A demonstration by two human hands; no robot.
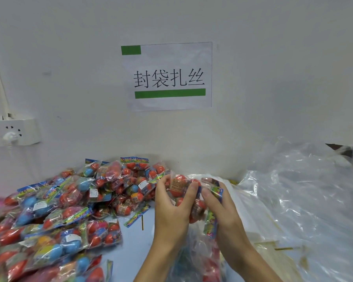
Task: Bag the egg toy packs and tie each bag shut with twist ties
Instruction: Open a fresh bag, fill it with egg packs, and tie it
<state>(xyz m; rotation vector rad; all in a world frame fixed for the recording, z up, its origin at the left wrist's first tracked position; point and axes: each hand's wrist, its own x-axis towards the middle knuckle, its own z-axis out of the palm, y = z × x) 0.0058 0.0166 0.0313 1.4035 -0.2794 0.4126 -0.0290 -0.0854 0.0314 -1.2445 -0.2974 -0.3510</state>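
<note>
The left hand [172,202] is raised above the pale blue worktop [130,237], back toward the camera, fingers curled round a clear plastic pack of red egg toys [183,192]. The right hand [220,208] faces it, fingers bent, pinching the same pack's colourful header card. Two forearms rise from the bottom edge. Beneath the hands hangs one clear bag [194,253] with packs inside. A heap of red and blue egg toy packs [65,204], too many to count, covers the worktop's left side. One yellow-green twist tie [142,221] lies just beside the heap.
</note>
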